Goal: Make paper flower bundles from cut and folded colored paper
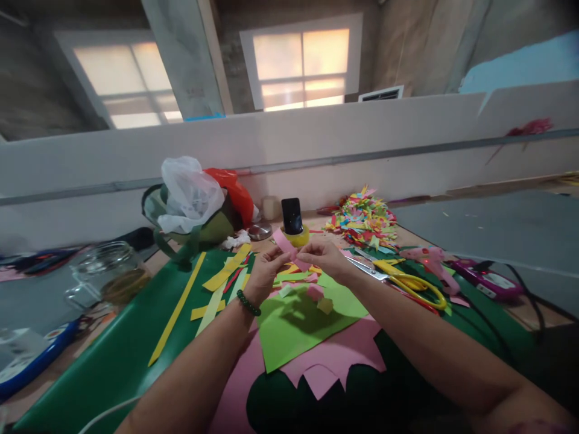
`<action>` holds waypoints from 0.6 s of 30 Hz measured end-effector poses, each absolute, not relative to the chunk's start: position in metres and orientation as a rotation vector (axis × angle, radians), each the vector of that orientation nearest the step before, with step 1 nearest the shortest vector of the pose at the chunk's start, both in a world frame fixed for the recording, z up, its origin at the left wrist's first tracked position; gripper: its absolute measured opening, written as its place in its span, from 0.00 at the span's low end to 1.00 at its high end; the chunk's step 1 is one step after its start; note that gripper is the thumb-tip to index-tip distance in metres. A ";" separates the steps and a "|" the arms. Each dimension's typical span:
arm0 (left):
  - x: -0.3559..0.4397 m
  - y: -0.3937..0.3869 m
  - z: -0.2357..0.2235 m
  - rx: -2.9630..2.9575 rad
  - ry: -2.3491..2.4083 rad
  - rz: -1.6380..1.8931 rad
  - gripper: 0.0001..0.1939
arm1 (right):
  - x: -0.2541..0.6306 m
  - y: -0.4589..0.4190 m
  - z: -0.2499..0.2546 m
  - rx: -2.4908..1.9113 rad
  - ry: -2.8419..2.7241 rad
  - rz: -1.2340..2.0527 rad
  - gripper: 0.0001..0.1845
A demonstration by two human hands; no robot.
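Note:
Between my two hands is a strip of pink paper [284, 242], raised above the work surface. My left hand [268, 265], with a green bead bracelet at the wrist, pinches its near part. My right hand [324, 256] grips the same strip from the right with bent fingers. Beneath them lies a light green paper sheet [298, 328] on top of cut pink paper [335, 355]. Small folded paper pieces [324, 305] in yellow and pink rest on the green sheet. Scissors with yellow handles [407, 283] lie beside my right forearm.
Yellow strips [178, 313] lie on the green mat [117, 349] at left. A phone [292, 216] stands behind my hands. Farther right are a paper-scrap heap [364, 220], a pink glue gun [432, 262] and a purple power strip [488, 282]. A glass jar [106, 271] and a bag [212, 226] stand left.

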State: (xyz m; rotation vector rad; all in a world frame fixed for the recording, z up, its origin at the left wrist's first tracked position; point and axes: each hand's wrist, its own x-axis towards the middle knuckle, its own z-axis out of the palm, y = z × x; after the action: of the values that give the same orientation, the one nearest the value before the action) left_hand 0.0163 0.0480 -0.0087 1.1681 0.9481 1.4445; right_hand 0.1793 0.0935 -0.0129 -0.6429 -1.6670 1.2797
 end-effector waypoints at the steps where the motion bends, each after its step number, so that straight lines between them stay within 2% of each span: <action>1: 0.018 0.047 -0.010 1.197 0.969 1.433 0.20 | 0.179 0.094 -0.014 -0.653 -1.664 1.298 0.21; 6: 0.021 0.046 -0.012 1.265 1.049 1.441 0.14 | 0.177 0.096 -0.019 -0.668 -1.667 1.258 0.22; 13: 0.023 0.042 -0.011 1.154 1.021 1.389 0.18 | 0.178 0.096 -0.019 -0.707 -1.657 1.196 0.21; 18: 0.024 0.045 -0.013 1.163 1.046 1.343 0.18 | 0.179 0.094 -0.018 -0.780 -1.662 1.167 0.23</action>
State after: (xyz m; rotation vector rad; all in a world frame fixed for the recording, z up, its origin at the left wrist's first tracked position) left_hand 0.0239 0.0450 -0.0132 1.1631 1.0456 1.3432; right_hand 0.1786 0.0936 -0.0175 -0.7796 -1.6615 1.1670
